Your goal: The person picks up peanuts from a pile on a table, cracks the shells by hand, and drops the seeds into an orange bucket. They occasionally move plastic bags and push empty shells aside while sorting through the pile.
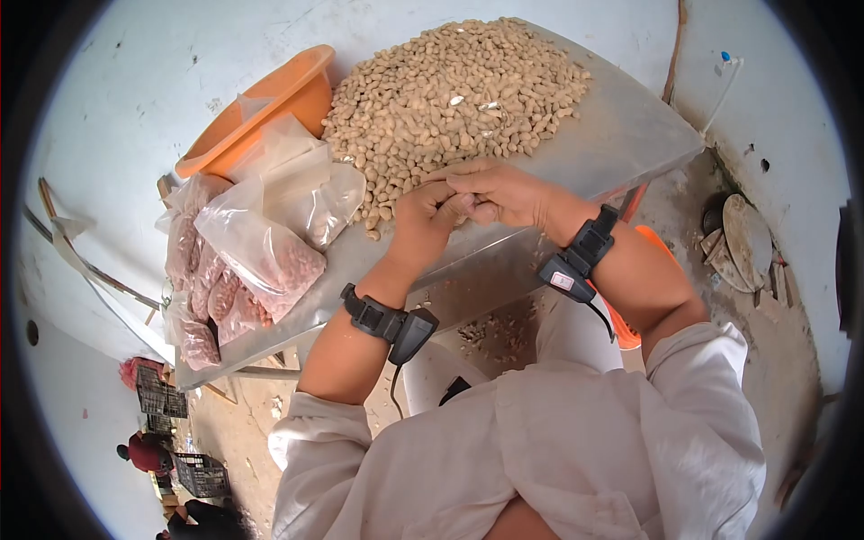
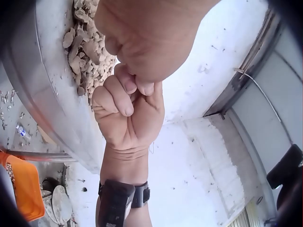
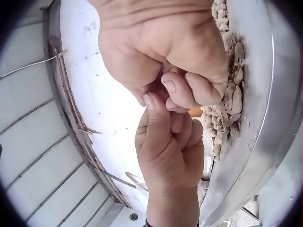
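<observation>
A large heap of unshelled peanuts (image 1: 450, 81) lies on a metal-topped table (image 1: 621, 135). At its near edge my left hand (image 1: 423, 220) and right hand (image 1: 504, 193) meet, fingertips against fingertips. The left wrist view shows the right hand (image 2: 130, 113) with fingers curled toward the palm, its tips meeting the left thumb. In the right wrist view, the left hand (image 3: 170, 142) has its thumb raised against the right hand's curled fingers (image 3: 182, 92). Both hands pinch at one spot; the peanut-sized piece between them is almost wholly hidden, and I cannot tell its kind.
Clear plastic bags of pinkish shelled kernels (image 1: 288, 261) lie left of the heap, before a tilted orange basin (image 1: 261, 112). An orange tub (image 1: 661, 252) stands below the table's right side. Crates (image 1: 202, 474) and a person in dark red (image 1: 148, 453) are at lower left.
</observation>
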`<state>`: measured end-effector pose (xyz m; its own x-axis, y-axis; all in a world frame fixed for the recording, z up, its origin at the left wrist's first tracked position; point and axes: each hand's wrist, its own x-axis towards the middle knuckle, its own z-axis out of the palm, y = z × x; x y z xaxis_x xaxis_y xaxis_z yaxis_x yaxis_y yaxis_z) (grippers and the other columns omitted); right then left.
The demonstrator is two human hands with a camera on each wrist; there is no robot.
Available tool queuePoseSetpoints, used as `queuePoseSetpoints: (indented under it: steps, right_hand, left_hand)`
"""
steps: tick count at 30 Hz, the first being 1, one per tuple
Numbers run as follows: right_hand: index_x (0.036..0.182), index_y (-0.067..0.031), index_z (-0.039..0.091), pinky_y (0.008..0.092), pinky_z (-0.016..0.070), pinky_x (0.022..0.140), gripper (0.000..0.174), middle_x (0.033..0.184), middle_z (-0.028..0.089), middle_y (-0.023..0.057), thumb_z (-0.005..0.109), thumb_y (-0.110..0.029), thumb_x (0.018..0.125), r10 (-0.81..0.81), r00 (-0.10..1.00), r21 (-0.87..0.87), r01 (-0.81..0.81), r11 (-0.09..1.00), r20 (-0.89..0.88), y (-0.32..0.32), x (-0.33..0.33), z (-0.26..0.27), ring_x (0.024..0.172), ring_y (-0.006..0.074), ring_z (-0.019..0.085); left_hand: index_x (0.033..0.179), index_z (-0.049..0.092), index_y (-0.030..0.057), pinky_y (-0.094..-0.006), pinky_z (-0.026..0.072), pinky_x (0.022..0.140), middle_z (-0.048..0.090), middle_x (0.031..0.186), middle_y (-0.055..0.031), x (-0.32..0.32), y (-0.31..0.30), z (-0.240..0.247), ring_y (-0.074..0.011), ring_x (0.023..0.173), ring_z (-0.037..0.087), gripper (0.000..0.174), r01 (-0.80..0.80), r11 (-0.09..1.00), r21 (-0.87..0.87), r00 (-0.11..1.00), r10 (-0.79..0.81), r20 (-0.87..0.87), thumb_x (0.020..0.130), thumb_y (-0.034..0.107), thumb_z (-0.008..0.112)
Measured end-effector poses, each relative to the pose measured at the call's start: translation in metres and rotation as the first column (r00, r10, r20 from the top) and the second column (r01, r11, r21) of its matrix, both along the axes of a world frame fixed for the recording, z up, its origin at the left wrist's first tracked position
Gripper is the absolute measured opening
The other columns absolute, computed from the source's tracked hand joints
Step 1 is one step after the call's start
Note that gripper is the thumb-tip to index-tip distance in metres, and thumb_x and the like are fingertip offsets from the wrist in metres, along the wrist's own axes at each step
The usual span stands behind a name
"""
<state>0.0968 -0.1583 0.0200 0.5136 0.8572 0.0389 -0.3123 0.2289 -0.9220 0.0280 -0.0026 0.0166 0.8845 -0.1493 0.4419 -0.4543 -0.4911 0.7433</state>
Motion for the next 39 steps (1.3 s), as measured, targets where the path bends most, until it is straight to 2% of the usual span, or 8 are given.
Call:
queuePoseSetpoints:
  steps: [14,18,24,27,32,35,36,39]
  right_hand:
    - [0.130,0.0015,0.044,0.0176,0.0287,0.046,0.043,0.077,0.051,0.0013,0.052,-0.013,0.091,0.104,0.987,0.145,-0.085,0.986,-0.125,0.003,0.006,-0.017,0.056,0.0062,0.038]
    - [0.125,0.0016,0.048,0.0190,0.0352,0.047,0.037,0.088,0.056,0.0043,0.052,-0.011,0.091,0.183,0.961,0.301,-0.115,0.947,-0.209,0.005,0.006,-0.023,0.065,0.0083,0.048]
    - [0.119,0.0059,0.052,0.0191,0.0373,0.048,0.033,0.092,0.058,0.0065,0.051,-0.006,0.089,-0.012,0.975,0.284,0.077,0.956,-0.222,0.018,0.007,-0.028,0.074,0.0095,0.056]
    - [0.110,0.0055,0.057,0.0188,0.0372,0.047,0.025,0.086,0.059,0.0058,0.051,-0.006,0.088,-0.136,0.930,0.171,0.204,0.964,-0.342,0.025,0.007,-0.028,0.068,0.0089,0.055]
    - [0.093,0.0037,0.062,0.0182,0.0365,0.043,0.014,0.073,0.056,0.0046,0.056,-0.006,0.084,-0.306,0.925,0.075,0.330,0.941,-0.224,0.032,0.001,-0.028,0.054,0.0090,0.050]
    - [0.085,0.0046,0.062,0.0197,0.0392,0.043,0.010,0.071,0.057,0.0062,0.058,-0.004,0.082,-0.442,0.895,0.038,0.445,0.895,-0.055,0.044,-0.008,-0.021,0.054,0.0104,0.052]
    - [0.083,0.0053,0.061,0.0205,0.0406,0.043,0.010,0.072,0.058,0.0071,0.059,-0.004,0.081,-0.485,0.874,0.030,0.484,0.874,0.015,0.047,-0.013,-0.018,0.055,0.0111,0.054]
    - [0.092,0.0065,0.060,0.0212,0.0416,0.046,0.016,0.072,0.059,0.0065,0.060,-0.006,0.082,-0.500,0.853,0.017,0.504,0.864,0.151,0.056,-0.018,-0.011,0.056,0.0097,0.053]
  left_hand:
    - [0.090,0.067,0.0011,-0.0218,0.0451,0.054,0.064,0.077,-0.0031,0.006,0.008,-0.016,-0.0082,0.062,0.054,0.022,0.106,0.982,-0.155,0.988,-0.122,-0.093,0.091,0.021,0.057]
    - [0.091,0.063,-0.0011,-0.0206,0.0388,0.050,0.060,0.073,-0.0033,0.011,0.019,-0.019,-0.0076,0.056,0.047,0.025,0.015,0.865,-0.502,0.941,-0.182,-0.285,0.092,0.022,0.054]
    - [0.101,0.057,0.0008,-0.0183,0.0304,0.045,0.055,0.074,-0.0025,0.015,0.017,-0.024,-0.0054,0.050,0.037,0.024,0.001,0.592,-0.806,0.898,-0.355,-0.260,0.095,0.022,0.048]
    - [0.106,0.055,0.0013,-0.0173,0.0308,0.046,0.055,0.079,-0.0025,0.016,0.014,-0.032,-0.0047,0.051,0.037,0.024,0.021,0.471,-0.882,0.887,-0.416,-0.201,0.096,0.022,0.046]
    - [0.108,0.055,0.0029,-0.0174,0.0344,0.048,0.056,0.084,-0.0023,0.022,0.012,-0.045,-0.0054,0.056,0.042,0.023,0.033,0.325,-0.945,0.898,-0.424,-0.115,0.097,0.019,0.042]
    - [0.109,0.054,0.0040,-0.0185,0.0367,0.049,0.055,0.082,-0.0015,0.016,-0.012,-0.024,-0.0055,0.056,0.041,0.025,-0.199,0.286,-0.937,0.947,-0.188,-0.259,0.098,0.022,0.041]
    - [0.108,0.055,0.0043,-0.0191,0.0369,0.049,0.054,0.080,-0.0011,0.016,-0.010,-0.026,-0.0058,0.055,0.040,0.026,-0.184,0.265,-0.947,0.948,-0.208,-0.242,0.098,0.023,0.041]
    - [0.104,0.056,0.0050,-0.0201,0.0344,0.048,0.051,0.075,-0.0002,0.023,0.003,-0.039,-0.0065,0.053,0.036,0.027,-0.134,0.177,-0.975,0.946,-0.270,-0.179,0.097,0.027,0.041]
